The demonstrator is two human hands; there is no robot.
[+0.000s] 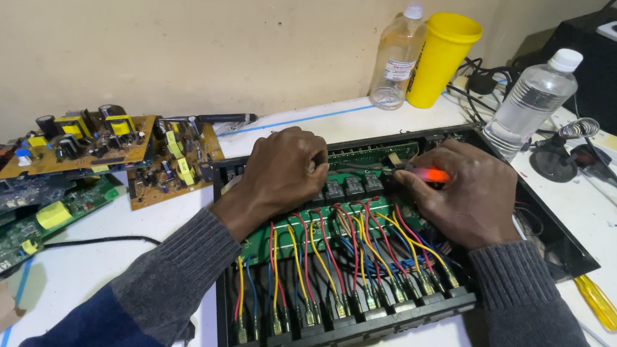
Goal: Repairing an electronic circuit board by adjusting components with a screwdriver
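Working inside the open black metal chassis, right hand pinches an orange-handled tool, probably pliers; left hand rests curled, apparently empty, on the green circuit board; coloured wires already seated.

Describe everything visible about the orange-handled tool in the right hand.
The orange-handled tool lies roughly level in the right hand, pointing left over the green circuit board inside the open black chassis. Only a short stretch of glossy, translucent-looking orange grip shows between the fingers, and a dark slender front end reaches toward the left hand. Its tip is not clearly visible.
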